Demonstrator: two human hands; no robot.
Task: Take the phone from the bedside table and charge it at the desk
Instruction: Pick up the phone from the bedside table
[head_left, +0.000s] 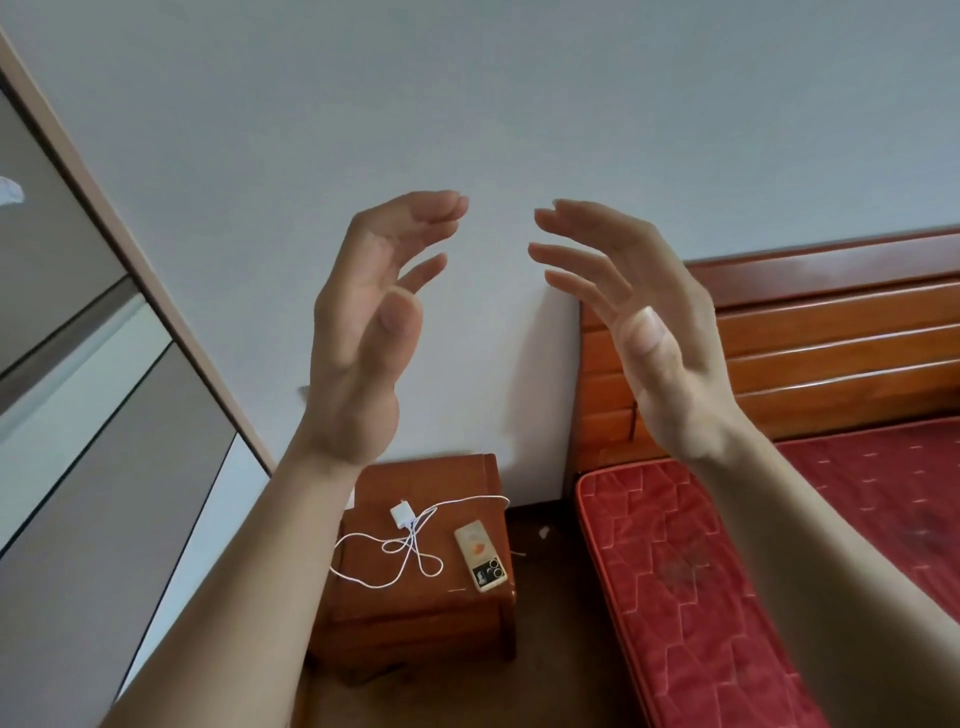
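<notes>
While unheld, phone below both grips.

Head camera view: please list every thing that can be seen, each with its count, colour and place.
phone: one, cream back, camera side up, right part of the bedside table top
charger plug: one, white, on the table top, left of the phone
cable: one, white, looped loosely on the table top
bedside table: one, reddish-brown wood, against the wall
bed headboard: one, reddish-brown wood, right
mattress: one, red quilted, lower right
wardrobe: one, grey panels, left
wall: white, behind
left hand: one, raised, open, empty
right hand: one, raised, open, empty
</notes>
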